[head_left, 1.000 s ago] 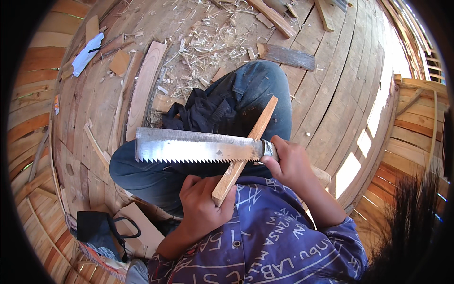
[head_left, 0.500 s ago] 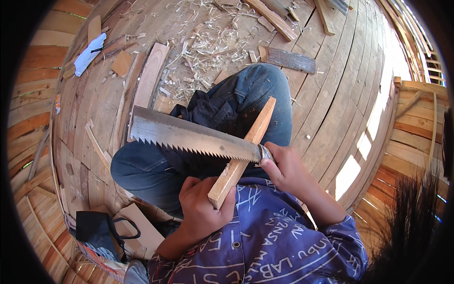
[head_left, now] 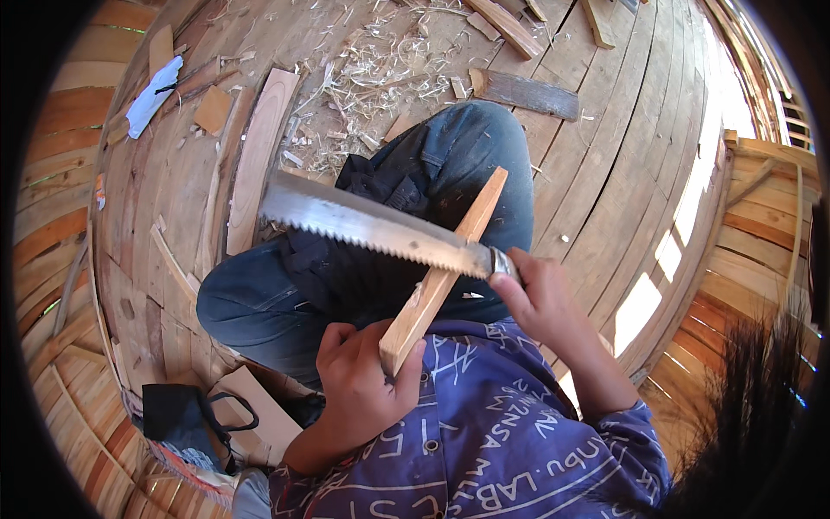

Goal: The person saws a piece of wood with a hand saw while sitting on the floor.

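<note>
1. Farthest left, well apart from the left grip and beyond it, a light blue sheet lay on the wooden floor.
2. Closer in, to the left of the left grip and a little nearer the body, stood a black bag.
3. Ahead and to the left of that grip lay a long plank, with curly shavings spread to its right.
4. The left grip was closed around the near end of a stick, thumb on one side and fingers on the other.
5. The saw pointed left from the right grip, its blurred blade crossing over the stick beyond the left grip, teeth toward the body. Whether the teeth bit into the wood could not be told.
6. The stick slanted away to the right from the left grip, over the jeans. It was in one piece, so no cut had parted it; a rough nick on its face suggested some work done. How much remained could not be judged.
7. Rightmost, the right grip was wrapped around the saw's handle. A dark board lay well beyond it.
</note>
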The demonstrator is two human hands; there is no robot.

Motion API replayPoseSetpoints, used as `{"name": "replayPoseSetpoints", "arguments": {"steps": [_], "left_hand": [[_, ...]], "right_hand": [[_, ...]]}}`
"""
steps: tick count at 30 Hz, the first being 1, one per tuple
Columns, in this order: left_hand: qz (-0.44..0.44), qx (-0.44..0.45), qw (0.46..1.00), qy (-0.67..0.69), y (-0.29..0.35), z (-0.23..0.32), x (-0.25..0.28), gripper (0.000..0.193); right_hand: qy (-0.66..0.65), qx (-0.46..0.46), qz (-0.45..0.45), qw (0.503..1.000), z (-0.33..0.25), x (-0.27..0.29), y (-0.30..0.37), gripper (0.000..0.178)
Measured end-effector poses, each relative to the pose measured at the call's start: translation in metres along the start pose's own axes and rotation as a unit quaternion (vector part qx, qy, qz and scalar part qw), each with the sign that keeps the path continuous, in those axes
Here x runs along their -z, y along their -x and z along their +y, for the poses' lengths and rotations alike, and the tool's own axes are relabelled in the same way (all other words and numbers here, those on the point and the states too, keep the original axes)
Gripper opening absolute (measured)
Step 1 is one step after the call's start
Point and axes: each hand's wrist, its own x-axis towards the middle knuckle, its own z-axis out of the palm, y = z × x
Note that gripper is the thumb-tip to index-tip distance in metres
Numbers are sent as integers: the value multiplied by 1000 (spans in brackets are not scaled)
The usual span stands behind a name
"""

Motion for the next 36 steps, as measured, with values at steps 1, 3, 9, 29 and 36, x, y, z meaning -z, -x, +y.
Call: {"name": "replayPoseSetpoints", "arguments": {"steps": [1,3,9,29,36], "left_hand": [[0,7,1000,2,-2,3,0,16],[6,24,1000,4,-5,9,5,16],[27,26,999,10,-2,1,1,17],[-17,127,990,54,-19,8,23,18],[-10,144,987,77,-18,0,20,17]], "right_hand": [[15,-34,18,999,6,3,-7,46],[18,-35,14,999,-5,2,-2,46],[88,-16,74,993,14,-3,-2,49],[-432,-74,-211,874,34,-9,-8,61],[-180,-54,17,982,19,-3,-6,42]]}}
